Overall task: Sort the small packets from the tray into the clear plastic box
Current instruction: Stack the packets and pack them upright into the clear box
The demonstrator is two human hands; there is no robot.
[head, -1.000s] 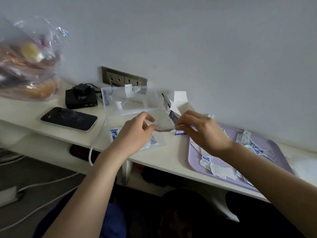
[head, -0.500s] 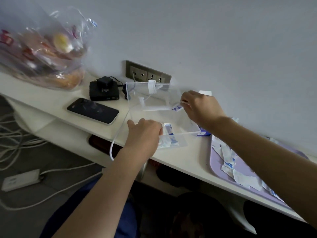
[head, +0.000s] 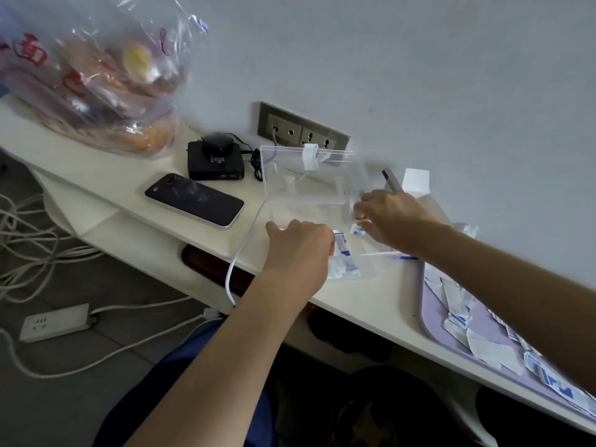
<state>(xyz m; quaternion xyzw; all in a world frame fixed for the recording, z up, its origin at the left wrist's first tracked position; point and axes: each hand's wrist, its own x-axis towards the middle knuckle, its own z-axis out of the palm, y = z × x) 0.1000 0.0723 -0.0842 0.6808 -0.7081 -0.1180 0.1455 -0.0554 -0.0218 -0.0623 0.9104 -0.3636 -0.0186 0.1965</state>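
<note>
The clear plastic box (head: 290, 188) stands open on the white shelf, its lid upright against the wall. My left hand (head: 298, 248) grips the box's near rim with curled fingers. My right hand (head: 392, 219) reaches over the box's right side and pinches a small white-and-blue packet (head: 357, 230) just above the box floor. A few packets (head: 345, 256) lie at the box's near right corner. The lilac tray (head: 430, 321) at the right holds several more packets (head: 458, 308), partly covered by my right forearm.
A black phone (head: 193, 200) lies left of the box, with a black adapter box (head: 215, 161) behind it and a wall socket strip (head: 301, 130). A plastic bag of bread (head: 96, 75) stands far left. A white cable (head: 238, 256) hangs over the shelf edge. A power strip (head: 56, 322) lies on the floor.
My right hand carried a packet from near the tray over into the box and lowered it. My left hand shifted to the near rim. The camera view swung right and down.
</note>
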